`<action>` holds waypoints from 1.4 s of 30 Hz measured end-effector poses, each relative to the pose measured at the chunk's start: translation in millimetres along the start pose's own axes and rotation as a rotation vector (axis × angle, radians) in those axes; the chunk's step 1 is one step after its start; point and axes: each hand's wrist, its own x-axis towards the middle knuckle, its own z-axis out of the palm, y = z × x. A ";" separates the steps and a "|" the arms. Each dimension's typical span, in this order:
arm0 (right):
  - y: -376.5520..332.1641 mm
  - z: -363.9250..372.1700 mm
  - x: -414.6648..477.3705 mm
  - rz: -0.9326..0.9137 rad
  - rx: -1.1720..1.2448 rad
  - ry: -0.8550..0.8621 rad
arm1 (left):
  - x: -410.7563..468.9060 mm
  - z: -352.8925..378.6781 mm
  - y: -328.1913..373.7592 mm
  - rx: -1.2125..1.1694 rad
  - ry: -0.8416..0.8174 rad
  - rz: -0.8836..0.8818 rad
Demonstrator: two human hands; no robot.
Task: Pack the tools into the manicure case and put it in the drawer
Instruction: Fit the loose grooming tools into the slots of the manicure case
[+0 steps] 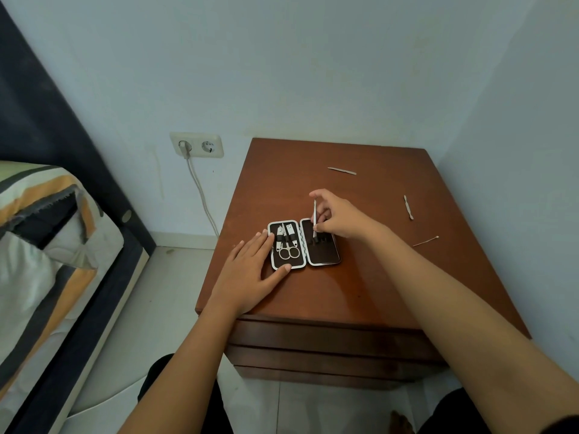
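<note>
The manicure case (326, 255) lies open on the brown nightstand (360, 286). Its left half holds scissors (289, 252) and two clippers. My left hand (250, 270) lies flat on the table, fingers touching the case's left edge. My right hand (340, 217) pinches a thin metal tool (315, 217), held nearly upright with its lower end at the loops of the case's right half. Loose on the table are a nail file (342, 171), a cuticle pusher (408, 207) and a thin ear pick (425, 241).
The nightstand's drawers (329, 349) are closed at the front. A bed with a striped cover (40, 245) stands at the left. A wall socket with a plugged cable (196, 145) is behind the table's left side. A wall runs close along the right.
</note>
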 end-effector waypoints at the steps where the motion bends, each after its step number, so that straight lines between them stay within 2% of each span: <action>1: 0.0 0.3 -0.1 0.005 0.005 0.007 | -0.2 -0.5 0.2 0.000 0.000 -0.001; 4: 0.5 0.7 -0.5 -0.001 -0.004 0.026 | -0.3 -0.7 0.5 0.003 -0.003 -0.004; 8: 1.4 -1.4 0.5 -0.027 -0.138 0.040 | -0.4 -0.8 0.3 -0.008 -0.005 -0.006; 18: 8.2 2.1 -17.6 -0.078 -0.374 -0.056 | -0.2 0.5 0.1 -0.018 0.006 -0.008; 25: 20.0 41.4 -44.5 -0.173 -0.354 0.103 | 0.0 -0.3 1.3 -0.011 -0.013 -0.014; 31: 23.0 47.9 -59.3 -0.200 -0.413 0.087 | -0.6 -0.9 4.4 0.026 -0.015 -0.033; 37: 26.0 43.6 -59.4 -0.214 -0.368 0.047 | 3.3 -0.4 8.2 0.051 -0.006 -0.078; 40: 34.2 25.4 -48.2 -0.176 -0.218 0.103 | 6.3 1.5 13.0 0.072 0.021 -0.118; 42: 47.1 10.6 -33.6 -0.080 -0.240 0.168 | 6.0 3.4 14.8 0.081 0.042 -0.114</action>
